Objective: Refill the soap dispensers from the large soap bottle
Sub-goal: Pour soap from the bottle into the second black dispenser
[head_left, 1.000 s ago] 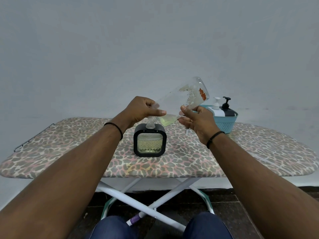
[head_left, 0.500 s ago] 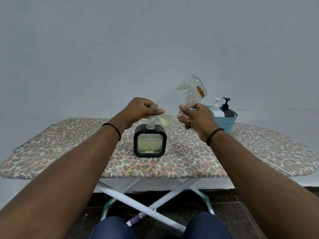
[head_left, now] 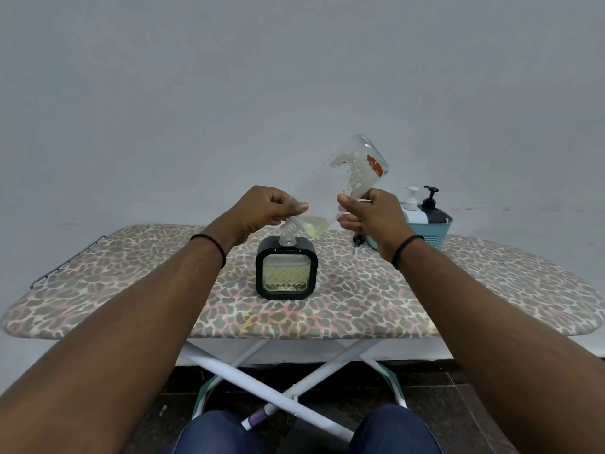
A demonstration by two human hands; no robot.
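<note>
Head view, seated person facing a leopard-print ironing board. Large clear soap bottle, tilted neck-down to the left, its threaded mouth meeting the open neck of a square black-framed soap dispenser standing at the board's centre; pale yellow liquid pools at the bottle's lower shoulder and partly fills the dispenser. Left hand pinches the bottle near its neck; right hand grips its body. Teal basket at the far right holds a white and a black pump bottle. A detached pump lies just beside the basket.
</note>
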